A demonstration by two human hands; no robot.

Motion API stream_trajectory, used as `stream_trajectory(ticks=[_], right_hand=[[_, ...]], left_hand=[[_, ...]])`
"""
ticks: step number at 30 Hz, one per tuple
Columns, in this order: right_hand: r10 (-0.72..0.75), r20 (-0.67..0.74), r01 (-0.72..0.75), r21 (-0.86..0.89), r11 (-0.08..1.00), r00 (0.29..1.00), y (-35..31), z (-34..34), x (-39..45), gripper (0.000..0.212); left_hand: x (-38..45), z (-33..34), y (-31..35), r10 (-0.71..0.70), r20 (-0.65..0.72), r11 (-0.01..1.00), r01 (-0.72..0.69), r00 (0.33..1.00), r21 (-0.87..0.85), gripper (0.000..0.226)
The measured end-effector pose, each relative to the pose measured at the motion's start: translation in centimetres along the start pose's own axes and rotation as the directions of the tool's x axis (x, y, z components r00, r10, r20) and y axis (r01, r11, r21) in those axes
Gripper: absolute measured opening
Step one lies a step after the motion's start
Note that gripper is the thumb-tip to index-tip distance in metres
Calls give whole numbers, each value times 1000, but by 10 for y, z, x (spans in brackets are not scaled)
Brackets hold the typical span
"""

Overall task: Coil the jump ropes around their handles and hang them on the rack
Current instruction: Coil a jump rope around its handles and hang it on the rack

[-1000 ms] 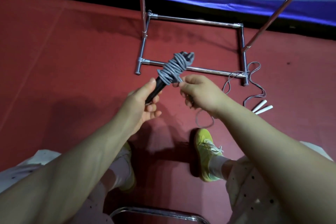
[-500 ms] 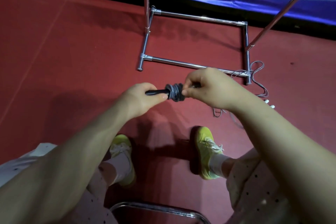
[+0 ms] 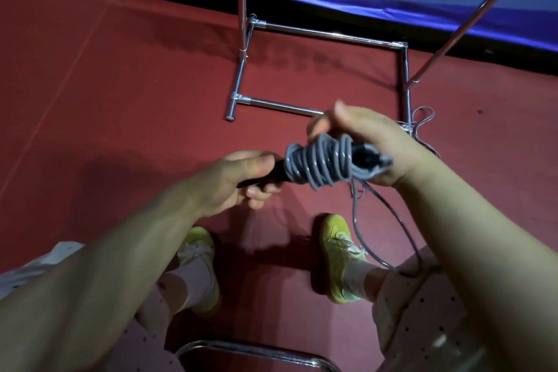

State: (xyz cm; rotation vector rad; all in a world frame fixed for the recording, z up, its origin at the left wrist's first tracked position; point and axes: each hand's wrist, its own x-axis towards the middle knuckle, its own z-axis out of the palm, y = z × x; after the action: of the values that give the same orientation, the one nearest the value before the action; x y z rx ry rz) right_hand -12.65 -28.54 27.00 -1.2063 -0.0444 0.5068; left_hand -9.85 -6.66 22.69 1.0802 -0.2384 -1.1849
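The left hand (image 3: 238, 178) is closed around the bare end of the black handles (image 3: 268, 177), its grip tight on them, thumb on top. The grey rope (image 3: 320, 163) is wound in many turns around the handles' middle, and the bundle lies roughly level between the two hands, above the red floor (image 3: 120, 100). The right hand (image 3: 365, 142) sits at the far end of the bundle, fingers curled over the coils and pinching the rope there; its grip holds rope rather than handle. A loose length of rope drops from under the right hand, runs down past the right shoe (image 3: 339, 254) and loops up by the right knee. The chrome rack (image 3: 326, 35) stands on the floor just beyond the hands, its base a rectangle of tubes with two uprights rising from it. A second rope (image 3: 422, 121) lies tangled at the rack's near right foot. A chrome chair rim (image 3: 256, 352) shows at the bottom edge.
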Motion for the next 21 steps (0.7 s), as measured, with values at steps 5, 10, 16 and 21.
stream_trajectory(ticks=[5, 10, 16, 21], right_hand=[[-67, -9, 67, 227, 972, 998, -4, 1, 1, 95], [-119, -147, 106, -91, 990, 982, 3, 8, 2, 92], [-69, -337, -42, -311, 950, 939, 9, 14, 8, 35], [25, -357, -101, -196, 975, 934, 16, 19, 12, 35]], left_hand=[[3, 11, 8, -109, 42, 977, 115, 993, -179, 59], [2, 17, 11, -163, -37, 959, 150, 986, -239, 59], [1, 24, 12, -212, -77, 954, 189, 974, -233, 61], [5, 25, 14, -224, -144, 964, 197, 964, -178, 63]])
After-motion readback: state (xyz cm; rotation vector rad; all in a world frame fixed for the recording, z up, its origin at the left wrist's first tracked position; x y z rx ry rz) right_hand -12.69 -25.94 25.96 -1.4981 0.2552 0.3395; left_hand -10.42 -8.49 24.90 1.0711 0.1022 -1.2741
